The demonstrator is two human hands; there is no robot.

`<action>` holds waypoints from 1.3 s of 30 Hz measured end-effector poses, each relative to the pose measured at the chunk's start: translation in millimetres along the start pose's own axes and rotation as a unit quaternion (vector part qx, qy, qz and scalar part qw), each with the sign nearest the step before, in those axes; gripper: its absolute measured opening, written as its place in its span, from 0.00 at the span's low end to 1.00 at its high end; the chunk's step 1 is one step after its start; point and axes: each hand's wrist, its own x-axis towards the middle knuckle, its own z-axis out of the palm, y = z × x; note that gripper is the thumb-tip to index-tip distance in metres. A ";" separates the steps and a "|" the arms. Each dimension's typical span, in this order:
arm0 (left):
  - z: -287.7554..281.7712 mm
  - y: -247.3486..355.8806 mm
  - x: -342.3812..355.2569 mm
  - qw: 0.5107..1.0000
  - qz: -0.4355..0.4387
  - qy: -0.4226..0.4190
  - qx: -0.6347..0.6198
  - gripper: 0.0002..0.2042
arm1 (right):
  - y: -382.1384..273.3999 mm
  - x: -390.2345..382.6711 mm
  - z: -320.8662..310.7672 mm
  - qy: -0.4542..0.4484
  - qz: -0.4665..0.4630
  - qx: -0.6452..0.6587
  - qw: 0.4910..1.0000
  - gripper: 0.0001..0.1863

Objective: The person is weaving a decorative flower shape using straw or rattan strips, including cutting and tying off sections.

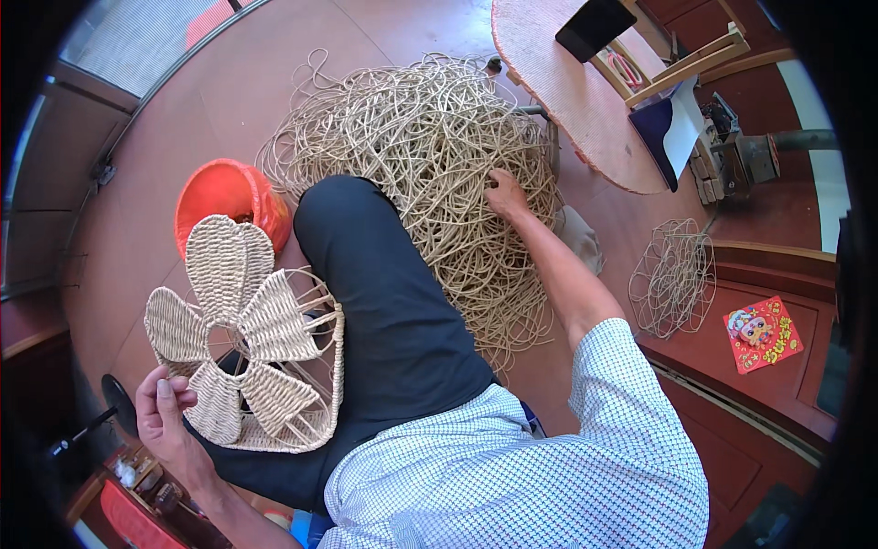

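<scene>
A woven flower-shaped piece (274, 329) of pale twisted cord, with rounded petals around a central ring, rests on my lap against my left thigh. Its right side has a curved rim and some open frame bars not covered by weaving. My left hand (166, 414) is at its lower left petals, thumb and fingers pressed together; whatever is between them is too small to make out. Reaching far to the right, my right hand (506, 194) is closed on strands of a large tangled heap of cord (430, 137), with the fingertips partly hidden.
An orange-red bucket (219, 183) stands beyond the woven piece. At upper right is a round-edged table (585, 110) bearing a dark phone or tablet (594, 29) and a wooden stand. A smaller wire-like coil (674, 277) and a red picture card (763, 335) lie to the right.
</scene>
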 end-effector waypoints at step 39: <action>118.2 64.0 -103.8 0.872 -0.147 -0.408 -0.226 0.17 | -235.6 -351.8 -72.2 -0.464 -0.070 0.703 0.535 0.44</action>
